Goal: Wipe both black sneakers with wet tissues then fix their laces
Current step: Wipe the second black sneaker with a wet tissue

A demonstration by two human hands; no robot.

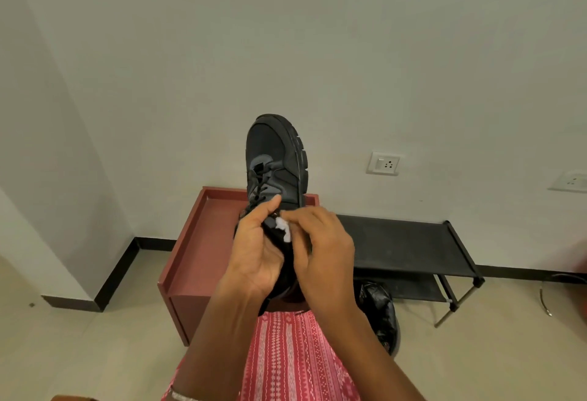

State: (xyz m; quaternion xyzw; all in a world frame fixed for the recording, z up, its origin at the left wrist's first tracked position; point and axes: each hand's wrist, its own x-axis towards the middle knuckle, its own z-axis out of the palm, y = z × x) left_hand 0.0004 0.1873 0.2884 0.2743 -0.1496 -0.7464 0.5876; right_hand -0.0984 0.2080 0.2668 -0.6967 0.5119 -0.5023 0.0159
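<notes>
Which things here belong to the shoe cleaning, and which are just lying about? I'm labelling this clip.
In the job:
black sneaker, held up by the left hand
white tissue, pinched by the right hand

Lying about:
red cabinet
black shoe rack
black bag on the floor
wall socket

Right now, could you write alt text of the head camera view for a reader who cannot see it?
A person's left hand holds up a black lace-up sneaker while the right hand pinches a crumpled white tissue against it, above a red-brown box shelf and a black shoe rack.
</notes>
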